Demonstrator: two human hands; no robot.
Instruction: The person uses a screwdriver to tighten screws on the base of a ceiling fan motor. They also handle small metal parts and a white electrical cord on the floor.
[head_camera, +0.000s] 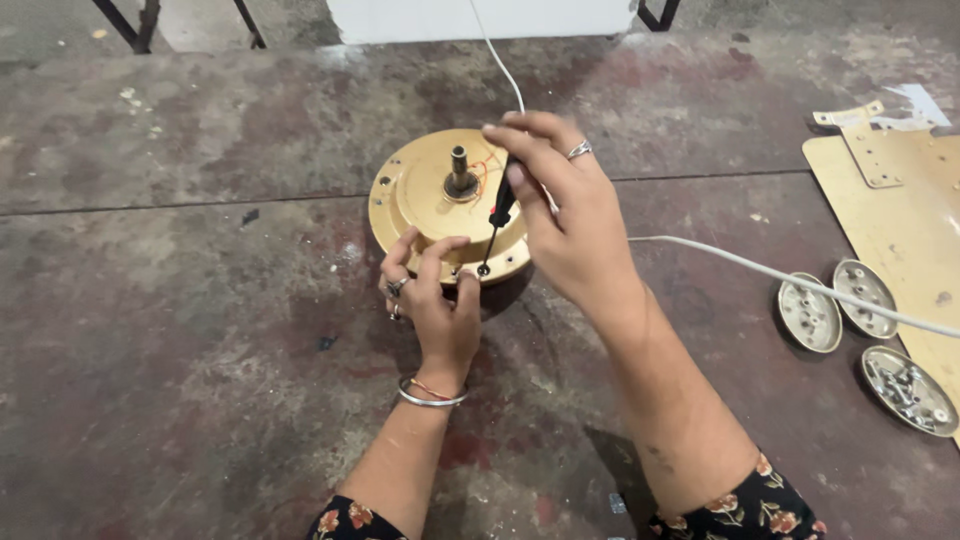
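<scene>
On floor, round gold motor housing (425, 200).

hidden and cut-off parts at the gold motor housing

the right hand (565, 215) covers the screwdriver (497, 215) handle's top and the housing's (425, 195) right rim; the left hand (432, 300) hides its near edge. the screw under the tip is too small to tell. the gold plate (900, 215) and white cable (800, 285) run off the right edge; the small dishes' (808, 318) contents are unclear.

bare floor left, white cable (800, 283), perhaps dishes (862, 330) right
</scene>
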